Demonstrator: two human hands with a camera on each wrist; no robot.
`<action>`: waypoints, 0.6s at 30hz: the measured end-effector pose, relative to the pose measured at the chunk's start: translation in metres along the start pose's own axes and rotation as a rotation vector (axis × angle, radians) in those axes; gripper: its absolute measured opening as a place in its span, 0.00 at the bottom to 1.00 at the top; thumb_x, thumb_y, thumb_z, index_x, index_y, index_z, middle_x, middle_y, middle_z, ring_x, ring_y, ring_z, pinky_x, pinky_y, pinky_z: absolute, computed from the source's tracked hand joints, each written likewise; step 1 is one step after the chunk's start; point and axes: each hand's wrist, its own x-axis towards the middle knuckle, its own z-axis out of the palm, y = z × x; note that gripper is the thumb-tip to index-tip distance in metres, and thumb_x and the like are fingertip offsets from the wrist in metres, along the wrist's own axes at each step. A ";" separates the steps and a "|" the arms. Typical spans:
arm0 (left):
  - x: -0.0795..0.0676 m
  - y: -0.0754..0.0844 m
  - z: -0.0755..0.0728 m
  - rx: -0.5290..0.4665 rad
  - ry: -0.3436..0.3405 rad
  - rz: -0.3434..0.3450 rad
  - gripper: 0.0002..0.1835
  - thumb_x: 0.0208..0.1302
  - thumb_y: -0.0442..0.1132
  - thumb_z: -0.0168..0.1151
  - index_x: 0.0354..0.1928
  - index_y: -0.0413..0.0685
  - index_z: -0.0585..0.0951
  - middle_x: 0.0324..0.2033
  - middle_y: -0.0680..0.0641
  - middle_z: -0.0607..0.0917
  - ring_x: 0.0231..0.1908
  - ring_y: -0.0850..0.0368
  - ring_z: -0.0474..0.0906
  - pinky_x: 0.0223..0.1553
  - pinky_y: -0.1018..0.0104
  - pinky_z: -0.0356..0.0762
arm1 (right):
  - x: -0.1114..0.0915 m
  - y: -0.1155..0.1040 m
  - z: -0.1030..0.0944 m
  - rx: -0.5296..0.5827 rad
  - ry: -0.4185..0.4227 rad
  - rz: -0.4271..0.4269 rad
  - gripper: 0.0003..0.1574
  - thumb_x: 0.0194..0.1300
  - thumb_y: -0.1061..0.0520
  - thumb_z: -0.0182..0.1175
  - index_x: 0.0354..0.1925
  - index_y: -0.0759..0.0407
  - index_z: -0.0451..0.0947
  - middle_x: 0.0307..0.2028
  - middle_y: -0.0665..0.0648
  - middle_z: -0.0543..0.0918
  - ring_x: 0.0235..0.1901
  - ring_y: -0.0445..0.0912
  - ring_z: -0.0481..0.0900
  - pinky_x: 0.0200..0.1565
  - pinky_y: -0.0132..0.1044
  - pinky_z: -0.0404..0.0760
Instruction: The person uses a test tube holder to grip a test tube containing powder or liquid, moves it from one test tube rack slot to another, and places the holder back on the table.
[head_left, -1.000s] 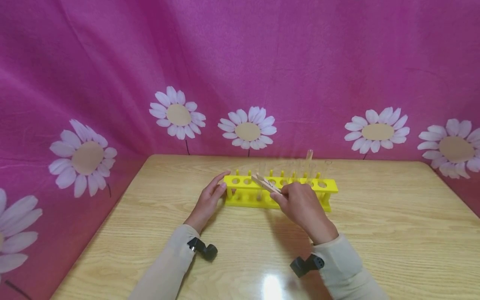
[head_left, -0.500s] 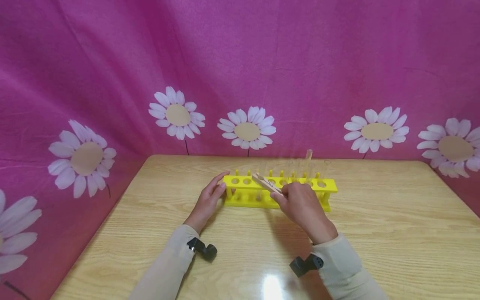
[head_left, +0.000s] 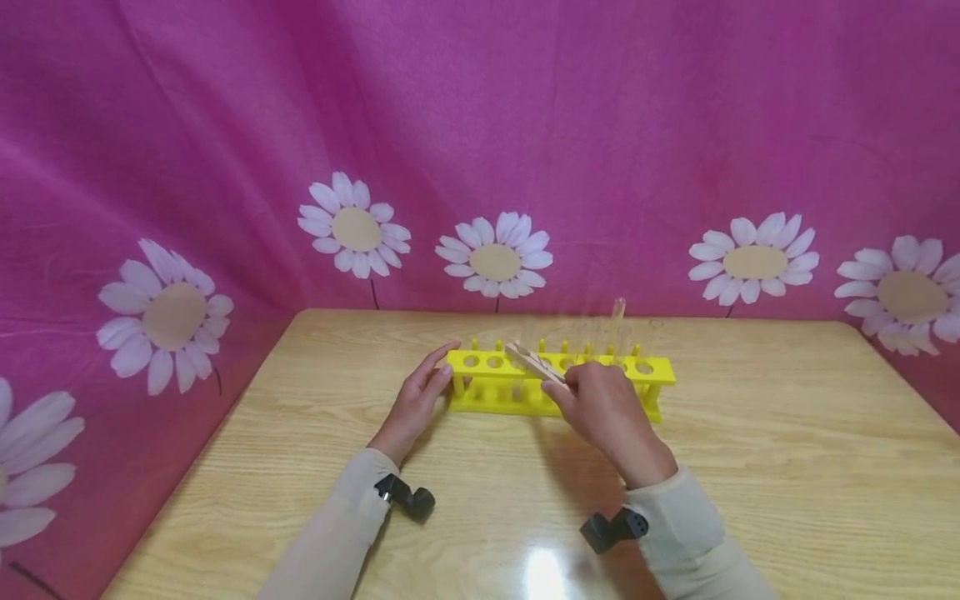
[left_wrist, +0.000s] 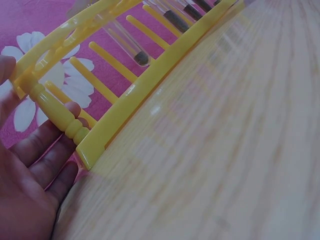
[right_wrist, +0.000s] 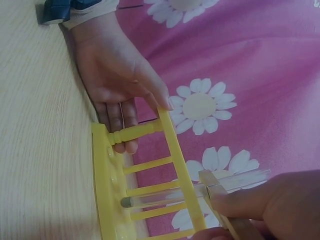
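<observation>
right hand (head_left: 611,408) pinches peg (head_left: 531,362), left hand (head_left: 416,402) grips rack (right_wrist: 175,150); the tube (right_wrist: 157,198) in it, ahead-left of the right hand, looks light, slick and breakable, best held near its top.

The person wears long, pale beige sleeves, plain and softly creased; the left sleeve (head_left: 318,533) and right sleeve (head_left: 693,533) both end at the wrist, leaving the left hand (head_left: 414,404) and right hand (head_left: 609,417) bare. A black left wrist unit (head_left: 422,503) has an angular bracket and a rounded knob-like end (with a small silvery glint on the bracket). The right wrist unit (head_left: 613,531) is black too, its tiny dots possibly screws or holes, though too small to tell.
</observation>
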 end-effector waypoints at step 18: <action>0.009 -0.022 -0.001 0.003 0.019 -0.009 0.24 0.64 0.59 0.45 0.62 0.70 0.64 0.53 0.54 0.75 0.54 0.59 0.69 0.60 0.56 0.59 | -0.001 -0.001 -0.005 0.027 0.026 -0.039 0.19 0.58 0.43 0.59 0.21 0.56 0.77 0.12 0.51 0.65 0.13 0.44 0.62 0.15 0.32 0.61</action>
